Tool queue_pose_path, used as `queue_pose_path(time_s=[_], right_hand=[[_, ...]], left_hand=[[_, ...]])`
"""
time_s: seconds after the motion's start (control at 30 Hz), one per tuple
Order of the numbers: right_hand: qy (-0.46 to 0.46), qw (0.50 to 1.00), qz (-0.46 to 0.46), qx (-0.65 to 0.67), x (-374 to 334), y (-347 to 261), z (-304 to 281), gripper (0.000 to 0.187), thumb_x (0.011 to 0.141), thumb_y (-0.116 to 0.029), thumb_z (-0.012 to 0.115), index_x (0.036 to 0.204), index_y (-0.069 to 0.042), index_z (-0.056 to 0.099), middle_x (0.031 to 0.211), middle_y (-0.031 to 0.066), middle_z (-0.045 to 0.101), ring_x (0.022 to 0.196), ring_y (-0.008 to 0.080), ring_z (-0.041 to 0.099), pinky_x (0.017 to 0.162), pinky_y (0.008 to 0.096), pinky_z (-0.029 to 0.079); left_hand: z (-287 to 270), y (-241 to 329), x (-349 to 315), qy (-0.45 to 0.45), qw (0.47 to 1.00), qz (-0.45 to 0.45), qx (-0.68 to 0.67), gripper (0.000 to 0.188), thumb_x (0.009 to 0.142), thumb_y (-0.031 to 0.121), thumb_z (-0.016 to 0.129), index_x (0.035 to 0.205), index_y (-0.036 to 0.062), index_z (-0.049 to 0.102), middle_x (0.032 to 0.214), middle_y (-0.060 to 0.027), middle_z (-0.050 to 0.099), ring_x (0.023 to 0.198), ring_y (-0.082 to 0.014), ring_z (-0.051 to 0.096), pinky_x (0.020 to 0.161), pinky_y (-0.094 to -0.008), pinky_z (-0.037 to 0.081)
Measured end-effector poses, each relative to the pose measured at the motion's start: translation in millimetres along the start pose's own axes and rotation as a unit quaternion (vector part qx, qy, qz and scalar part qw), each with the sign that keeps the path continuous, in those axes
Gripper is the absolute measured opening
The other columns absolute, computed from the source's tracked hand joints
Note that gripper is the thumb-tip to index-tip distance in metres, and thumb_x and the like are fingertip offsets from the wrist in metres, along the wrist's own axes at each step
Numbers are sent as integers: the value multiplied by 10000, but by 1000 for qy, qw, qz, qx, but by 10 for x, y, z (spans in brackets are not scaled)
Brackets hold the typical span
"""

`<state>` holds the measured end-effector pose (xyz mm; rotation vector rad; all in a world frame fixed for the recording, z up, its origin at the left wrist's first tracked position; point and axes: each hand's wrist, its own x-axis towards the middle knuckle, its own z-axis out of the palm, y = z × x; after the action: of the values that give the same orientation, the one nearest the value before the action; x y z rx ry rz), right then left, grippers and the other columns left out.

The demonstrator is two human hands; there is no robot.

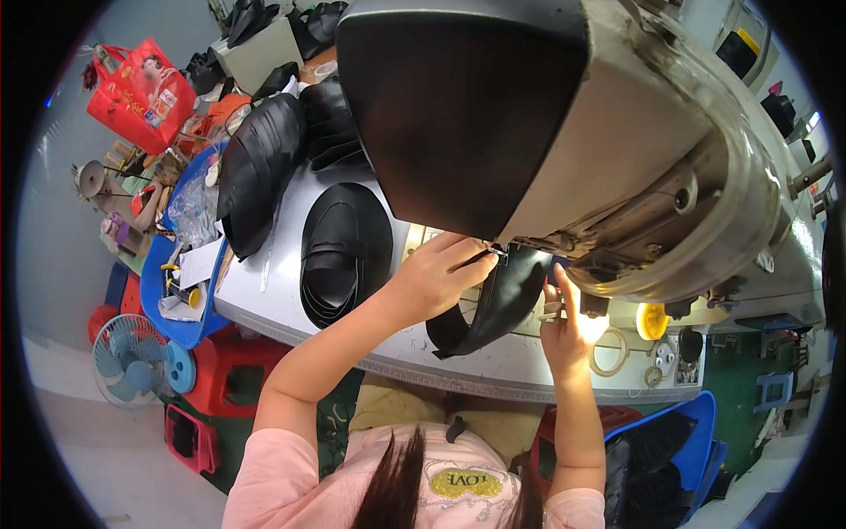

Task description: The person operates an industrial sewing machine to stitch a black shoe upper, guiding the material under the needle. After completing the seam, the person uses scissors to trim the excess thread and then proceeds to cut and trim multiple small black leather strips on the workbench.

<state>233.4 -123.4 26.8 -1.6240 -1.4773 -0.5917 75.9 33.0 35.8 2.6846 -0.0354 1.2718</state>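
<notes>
At the centre of the head view, a curved black piece [520, 291] lies on the white table [256, 301] under the sewing machine [617, 132], its upper end beneath the machine head and its lower end curling round toward the table's front edge. The left hand [443, 275] reaches in from the lower left, its fingertips drawn close together at the upper left edge of the piece, near the needle area; what that grip pinches, if anything, is too small to tell. The right hand [568, 331] comes up from the lower right, just beside the piece's right edge, one finger pointing upward and others bent; whether its grip closes on anything cannot be told, and bright light washes over its outer side. Left of the left hand, a stack of rounded black pieces [348, 247] sits on the table, and a larger black bundle [260, 172] leans farther up and left. Right of the right hand are a pale ring [610, 353] and a yellow disc [652, 322]. A red bag [141, 93] shows at upper left, a fan [132, 361] at lower left, and a blue bin [708, 441] holding dark pieces [652, 454] at lower right.
</notes>
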Motion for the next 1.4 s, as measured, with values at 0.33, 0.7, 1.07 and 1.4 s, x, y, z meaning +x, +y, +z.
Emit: queue_pose_path(time_s=[0.33, 0.7, 1.07, 1.4], right_hand=[[-207, 974, 71, 61, -52, 173, 87, 277, 728, -5, 699, 926, -41, 508, 1179, 145, 574, 950, 343, 575, 789, 386, 469], [-188, 980, 6, 67, 20, 195, 65, 290, 726, 2, 702, 935, -44, 506, 1143, 133, 592, 859, 314, 610, 708, 353, 487], [-165, 981, 35, 94, 91, 188, 75, 304, 721, 68, 666, 965, -37, 519, 876, 77, 601, 646, 191, 569, 539, 292, 452], [-156, 988, 15, 14, 90, 159, 44, 332, 703, 54, 673, 999, -33, 552, 972, 110, 611, 646, 215, 564, 595, 289, 483]], left_hand=[[195, 8, -110, 12, 938, -228, -260, 265, 672, -31, 644, 931, 19, 624, 969, -101, 590, 923, -274, 587, 760, -344, 507], [37, 46, 21, 31, 1000, -1, 0, 264, 658, -52, 630, 915, 13, 622, 947, -102, 586, 898, -278, 588, 723, -342, 513], [254, 5, -41, 117, 988, -73, -65, 191, 660, -80, 638, 832, 0, 618, 852, -112, 596, 773, -285, 587, 633, -340, 489], [334, -102, -42, 115, 984, -103, -92, 190, 660, -113, 626, 808, 7, 617, 855, -110, 622, 778, -285, 599, 670, -349, 487]])
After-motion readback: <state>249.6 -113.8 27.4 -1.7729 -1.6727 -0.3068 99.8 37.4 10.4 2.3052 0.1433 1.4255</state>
